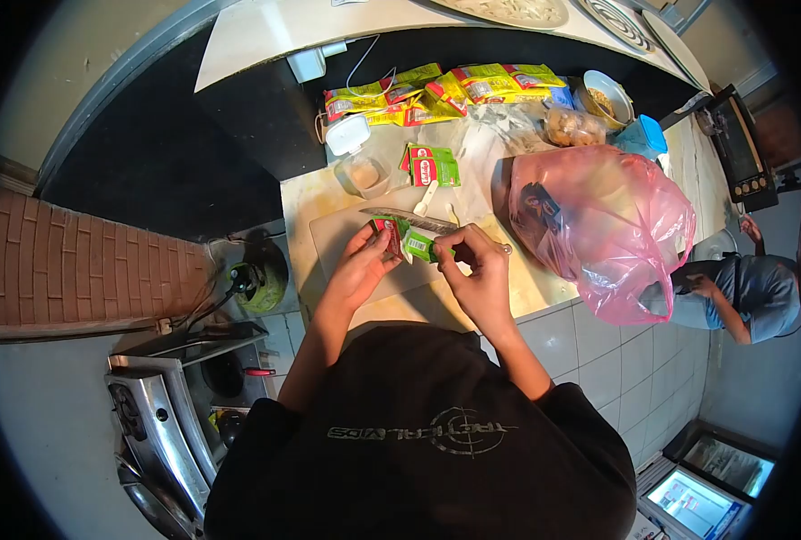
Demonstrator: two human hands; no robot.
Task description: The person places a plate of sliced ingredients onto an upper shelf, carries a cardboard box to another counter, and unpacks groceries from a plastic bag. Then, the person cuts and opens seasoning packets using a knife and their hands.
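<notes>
My left hand (362, 266) is closed on a red and green sachet (388, 231), pinched between thumb and fingers. My right hand (478, 268) pinches the green part (419, 244) of the packet, which shows a white barcode. From this view I cannot tell whether the two parts are still joined. Just beyond the hands is a knife (400, 216) with a dark, patterned blade. Under the hands lies a pale cutting board (330, 236). More red and green sachets (434, 167) rest beyond it, near a white spoon (427, 196).
A large pink plastic bag (598, 225) stands at the right. Along the back lie several yellow packets (436, 95). A tub of powder (363, 175), a bowl (606, 97) and a blue-lidded container (643, 137) are also there. Another person (742, 292) is at far right.
</notes>
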